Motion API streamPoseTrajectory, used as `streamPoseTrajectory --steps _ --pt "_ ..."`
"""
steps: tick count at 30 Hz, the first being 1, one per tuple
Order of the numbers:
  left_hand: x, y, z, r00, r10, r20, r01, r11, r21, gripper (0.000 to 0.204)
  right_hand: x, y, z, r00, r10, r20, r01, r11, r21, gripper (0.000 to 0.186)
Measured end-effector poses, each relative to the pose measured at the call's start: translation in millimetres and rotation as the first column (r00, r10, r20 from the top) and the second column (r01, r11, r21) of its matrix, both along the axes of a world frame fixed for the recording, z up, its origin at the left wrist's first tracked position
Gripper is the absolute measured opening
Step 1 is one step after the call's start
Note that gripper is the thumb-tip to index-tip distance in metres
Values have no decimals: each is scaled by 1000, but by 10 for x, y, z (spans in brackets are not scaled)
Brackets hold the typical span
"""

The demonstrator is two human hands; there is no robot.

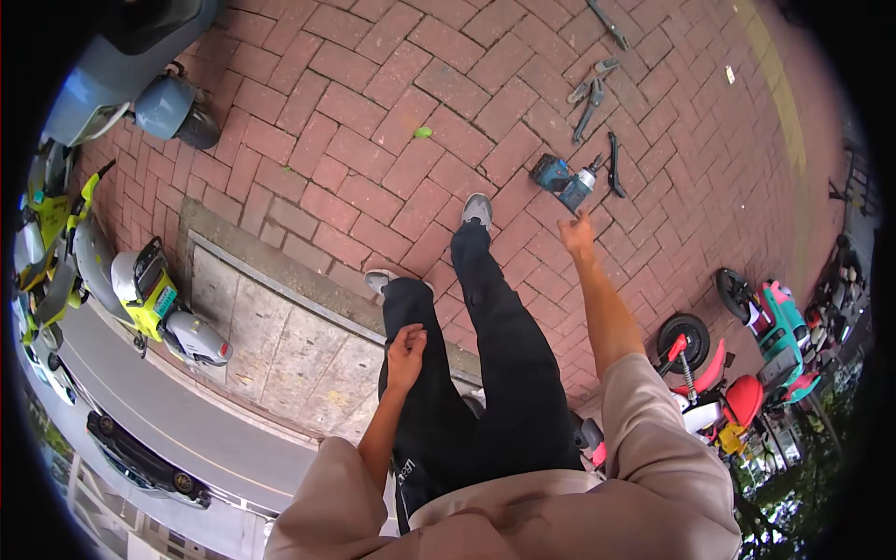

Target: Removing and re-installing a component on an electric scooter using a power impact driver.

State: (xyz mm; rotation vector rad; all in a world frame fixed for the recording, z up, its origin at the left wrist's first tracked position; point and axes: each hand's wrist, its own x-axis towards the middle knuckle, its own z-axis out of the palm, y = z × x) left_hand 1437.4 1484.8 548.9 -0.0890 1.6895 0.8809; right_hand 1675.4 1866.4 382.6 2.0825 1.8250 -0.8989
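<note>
A blue and black cordless drill (575, 190) lies on the red brick paving, its blue battery end toward the left. My right hand (577, 235) reaches out just short of it, fingers stretched toward its near side; whether the fingertips touch it I cannot tell. My left hand (405, 355) hangs in front of my left thigh, its fingers loosely curled in with nothing visible in them. Beyond the drill lies a slim black bar-like tool (614, 165). Farther off are a dark plier-like tool (588, 110), a grey hand tool (602, 75) and another long dark tool (609, 23).
Parked scooters stand close by: a grey-blue one (166, 107), a yellow-green one (149, 289) and a red one (742, 401). To the left a stone kerb (271, 280) borders the road, where a black car (149, 457) stands. A green leaf (423, 133) lies on the bricks.
</note>
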Motion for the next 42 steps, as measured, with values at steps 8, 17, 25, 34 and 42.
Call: streamPoseTrajectory --steps 8,17,25,34,42 --pt "-1455 229 2634 669 103 -736 247 903 351 44 -2280 -2449 2943 557 -690 -463 135 625 -769 51" --pt "-2511 -2297 2465 854 133 -503 -137 990 30 60 -4515 -4469 6788 328 -561 -760 -573 521 -633 62" --pt "-3019 -1836 4290 511 657 555 -771 65 633 64 -5320 -4316 5703 -448 666 -597 -730 113 674 56" --pt "-4606 -2076 4958 90 426 -900 342 836 429 60 -6810 -4641 6014 399 -715 -574 -690 178 -702 59" --pt "-6656 -3035 4090 349 760 549 -759 -115 641 82 -8708 -4623 7706 -377 61 -924 -809 465 361 63"
